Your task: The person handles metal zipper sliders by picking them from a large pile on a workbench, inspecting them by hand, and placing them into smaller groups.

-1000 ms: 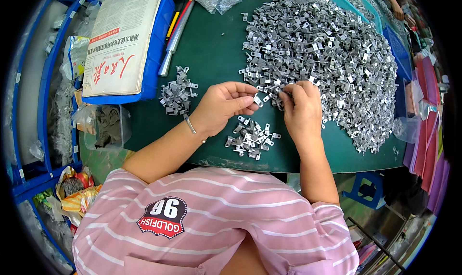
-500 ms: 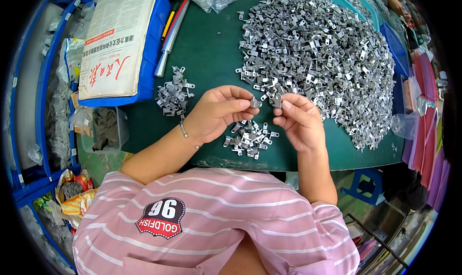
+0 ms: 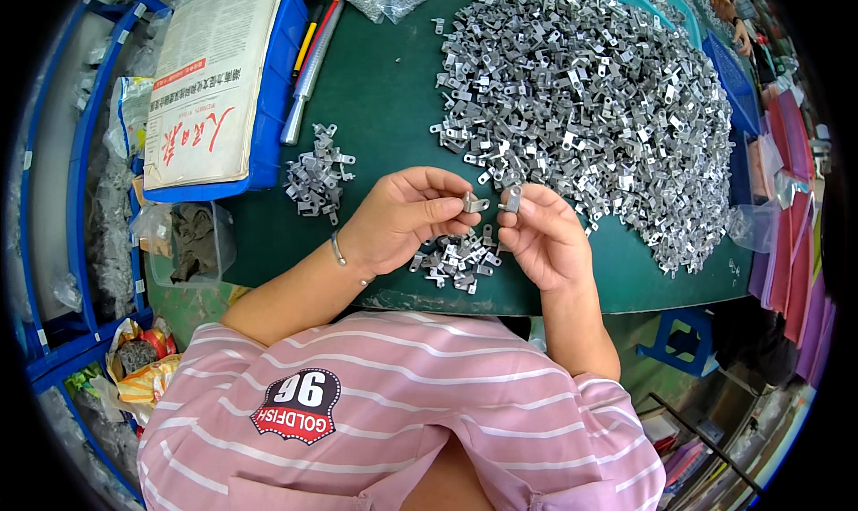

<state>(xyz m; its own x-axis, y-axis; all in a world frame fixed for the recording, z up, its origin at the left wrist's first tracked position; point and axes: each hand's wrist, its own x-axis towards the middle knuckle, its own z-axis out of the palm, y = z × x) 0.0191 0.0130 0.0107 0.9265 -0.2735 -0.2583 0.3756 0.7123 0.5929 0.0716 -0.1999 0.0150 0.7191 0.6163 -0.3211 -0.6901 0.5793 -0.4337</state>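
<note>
Grey bent-metal bracket pile (image 3: 316, 175) sits left. Left hand (image 3: 409, 221) pinches small silver metal bracket (image 3: 476, 205) near loose silver bracket pile (image 3: 459, 259); right hand (image 3: 550, 234), pinched snug, has second silver metal bracket (image 3: 513, 198). Big grey metal heap (image 3: 590, 109) at right. Paired-piece handling step, imo; next move wants steady pinch. Grips hide bracket ends.

White-striped pink shirt (image 3: 402, 413), short sleeves (image 3: 601, 393), black-and-red shield-shaped badge (image 3: 298, 407), open silver bangle (image 3: 337, 247) with rounded tips
</note>
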